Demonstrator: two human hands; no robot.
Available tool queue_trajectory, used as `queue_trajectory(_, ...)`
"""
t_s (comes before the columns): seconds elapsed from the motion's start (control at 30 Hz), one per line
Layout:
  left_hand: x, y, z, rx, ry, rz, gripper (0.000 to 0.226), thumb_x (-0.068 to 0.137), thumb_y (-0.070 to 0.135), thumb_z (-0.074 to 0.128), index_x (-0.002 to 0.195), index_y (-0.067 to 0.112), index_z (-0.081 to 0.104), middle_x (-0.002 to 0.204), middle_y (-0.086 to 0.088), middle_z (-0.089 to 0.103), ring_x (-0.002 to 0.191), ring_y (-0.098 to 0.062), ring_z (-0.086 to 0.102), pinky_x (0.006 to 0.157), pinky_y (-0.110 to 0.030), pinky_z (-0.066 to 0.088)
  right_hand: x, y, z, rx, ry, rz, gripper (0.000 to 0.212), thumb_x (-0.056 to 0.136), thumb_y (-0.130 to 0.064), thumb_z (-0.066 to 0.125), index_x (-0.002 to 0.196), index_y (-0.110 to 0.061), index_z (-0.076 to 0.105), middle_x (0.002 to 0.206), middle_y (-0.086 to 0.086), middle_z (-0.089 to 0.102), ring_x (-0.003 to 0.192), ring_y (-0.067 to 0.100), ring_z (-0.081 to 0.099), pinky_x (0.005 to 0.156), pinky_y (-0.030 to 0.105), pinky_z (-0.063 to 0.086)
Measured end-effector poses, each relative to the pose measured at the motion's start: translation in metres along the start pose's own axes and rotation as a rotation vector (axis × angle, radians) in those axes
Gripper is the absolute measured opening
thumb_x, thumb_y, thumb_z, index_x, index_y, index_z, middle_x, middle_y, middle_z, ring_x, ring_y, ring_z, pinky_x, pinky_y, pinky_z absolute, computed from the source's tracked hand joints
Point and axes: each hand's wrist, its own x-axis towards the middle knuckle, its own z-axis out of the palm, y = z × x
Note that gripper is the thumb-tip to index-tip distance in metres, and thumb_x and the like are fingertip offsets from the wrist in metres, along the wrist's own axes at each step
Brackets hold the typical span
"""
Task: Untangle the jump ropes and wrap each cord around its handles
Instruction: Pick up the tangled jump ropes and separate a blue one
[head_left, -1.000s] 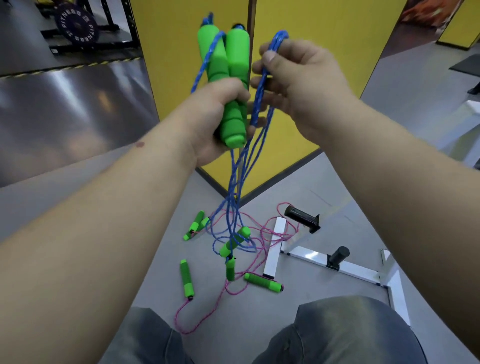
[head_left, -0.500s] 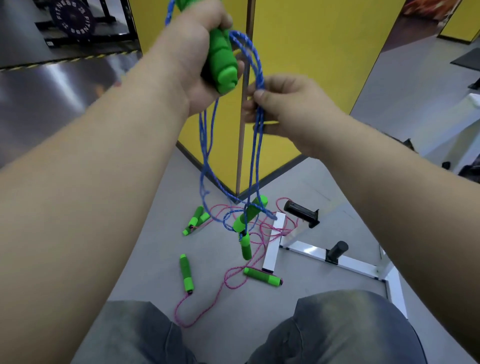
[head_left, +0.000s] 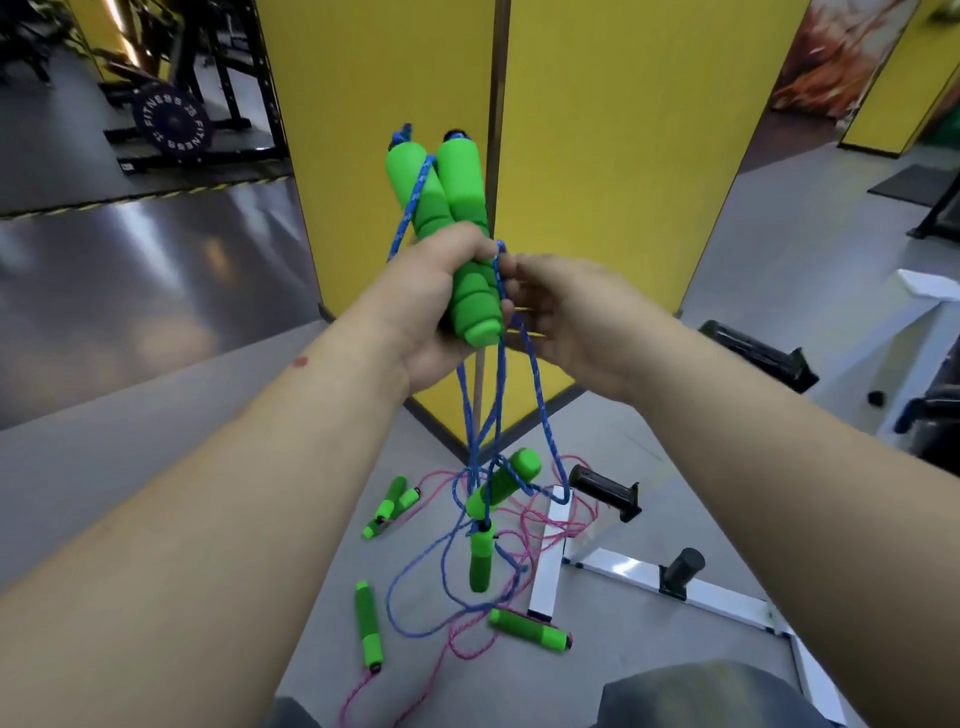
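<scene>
My left hand (head_left: 423, 306) grips two green foam handles (head_left: 457, 218) held upright side by side, with blue cord (head_left: 415, 192) crossing them. My right hand (head_left: 576, 322) pinches the blue cord (head_left: 540, 400) right beside the handles' lower ends. Blue loops hang down and carry two more green handles (head_left: 501, 483) (head_left: 480, 561) dangling above the floor. On the floor lie a pink cord (head_left: 524, 525), a green handle (head_left: 369, 623) at the left, another green handle (head_left: 530, 631) near my knee, and a pair of small handles (head_left: 389, 504).
A yellow partition corner (head_left: 597, 156) stands straight ahead. A white metal frame (head_left: 644, 571) with black grips (head_left: 605, 491) lies on the grey floor at the right, partly over the pink cord. A weight plate rack (head_left: 171, 124) is far left. My knees (head_left: 717, 696) are at the bottom.
My left hand came back down from high up, bringing the handles upright at chest level. My right hand moved in close to them along the blue cord. The dangling handles swung slightly.
</scene>
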Motion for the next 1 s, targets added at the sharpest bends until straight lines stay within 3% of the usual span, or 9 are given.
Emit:
queue_trajectory(0.07, 0.002, 0.008, -0.003, -0.034, 0.029, -0.010, 0.011, 0.095, 0.012, 0.052, 0.090, 0.005, 0.060, 0.079, -0.007, 0.061, 0.072, -0.020, 0.060, 0.062, -0.029, 0.052, -0.007, 0.006, -0.004, -0.094, -0.120, 0.110, 0.017, 0.100, -0.023, 0.049, 0.096, -0.017, 0.064, 0.086, 0.005, 0.070, 0.084, 0.024, 0.068, 0.089, 0.041, 0.048)
queue_trajectory(0.13, 0.004, 0.015, -0.006, -0.071, 0.051, -0.005, 0.011, 0.096, 0.012, 0.052, 0.091, 0.005, 0.059, 0.082, -0.007, 0.062, 0.075, -0.020, 0.061, 0.063, -0.029, 0.052, -0.011, 0.011, -0.008, -0.237, -0.174, 0.097, 0.017, 0.101, -0.013, 0.050, 0.101, -0.013, 0.067, 0.090, 0.008, 0.072, 0.092, 0.027, 0.068, 0.088, 0.042, 0.051)
queue_trajectory(0.23, 0.004, 0.018, -0.009, -0.073, 0.075, 0.009, 0.009, 0.097, 0.011, 0.050, 0.099, 0.006, 0.057, 0.090, -0.009, 0.067, 0.084, -0.023, 0.068, 0.062, -0.027, 0.053, -0.009, 0.006, -0.008, -0.306, -0.046, -0.032, 0.019, 0.103, -0.007, 0.050, 0.106, -0.012, 0.068, 0.084, 0.003, 0.071, 0.086, 0.020, 0.069, 0.094, 0.049, 0.055)
queue_trajectory(0.3, 0.003, 0.014, -0.012, -0.042, 0.067, 0.013, 0.013, 0.097, 0.009, 0.048, 0.109, 0.008, 0.053, 0.101, -0.014, 0.071, 0.093, -0.029, 0.071, 0.064, -0.028, 0.052, -0.006, -0.002, -0.006, -0.238, 0.028, -0.112, 0.020, 0.104, -0.008, 0.048, 0.107, -0.013, 0.067, 0.084, -0.001, 0.071, 0.081, 0.016, 0.069, 0.090, 0.046, 0.057)
queue_trajectory(0.37, -0.001, 0.007, -0.013, -0.007, 0.034, 0.003, 0.022, 0.094, 0.009, 0.049, 0.116, 0.009, 0.051, 0.105, -0.016, 0.072, 0.089, -0.027, 0.068, 0.067, -0.029, 0.052, -0.004, -0.010, -0.002, -0.176, 0.057, -0.177, 0.019, 0.105, -0.010, 0.048, 0.107, -0.014, 0.066, 0.088, 0.002, 0.070, 0.081, 0.017, 0.068, 0.084, 0.042, 0.058)
queue_trajectory(0.5, -0.005, -0.005, -0.014, 0.096, -0.013, 0.034, 0.029, 0.083, 0.009, 0.056, 0.111, 0.011, 0.063, 0.097, -0.011, 0.070, 0.085, -0.027, 0.068, 0.067, -0.032, 0.054, -0.004, -0.022, 0.006, -0.081, 0.086, -0.268, 0.019, 0.105, -0.008, 0.046, 0.101, -0.011, 0.065, 0.083, 0.004, 0.065, 0.077, 0.023, 0.065, 0.087, 0.049, 0.057)
queue_trajectory(0.7, -0.005, -0.003, -0.016, 0.156, 0.129, 0.057, 0.045, 0.078, 0.009, 0.063, 0.122, 0.004, 0.057, 0.099, -0.011, 0.069, 0.085, -0.027, 0.070, 0.061, -0.031, 0.056, 0.004, -0.020, 0.001, -0.137, 0.208, -0.243, 0.018, 0.105, -0.011, 0.046, 0.103, -0.014, 0.064, 0.081, 0.000, 0.066, 0.075, 0.016, 0.066, 0.073, 0.032, 0.057)
queue_trajectory(0.87, -0.007, -0.006, -0.022, 0.260, 0.147, 0.013, 0.035, 0.076, 0.008, 0.065, 0.111, 0.003, 0.060, 0.088, -0.010, 0.064, 0.077, -0.023, 0.064, 0.061, -0.032, 0.055, 0.015, 0.006, -0.010, -0.182, 0.263, -0.093, 0.018, 0.105, -0.013, 0.047, 0.105, -0.016, 0.065, 0.089, 0.001, 0.071, 0.082, 0.016, 0.068, 0.083, 0.035, 0.055)
queue_trajectory(1.0, -0.006, -0.010, -0.025, 0.331, 0.141, -0.021, 0.016, 0.091, -0.002, 0.056, 0.105, 0.001, 0.062, 0.087, -0.013, 0.062, 0.073, -0.022, 0.061, 0.062, -0.033, 0.053, 0.021, 0.012, -0.012, -0.167, 0.297, -0.007, 0.020, 0.100, -0.021, 0.057, 0.120, -0.020, 0.063, 0.116, 0.002, 0.070, 0.113, 0.020, 0.064, 0.102, 0.042, 0.047)
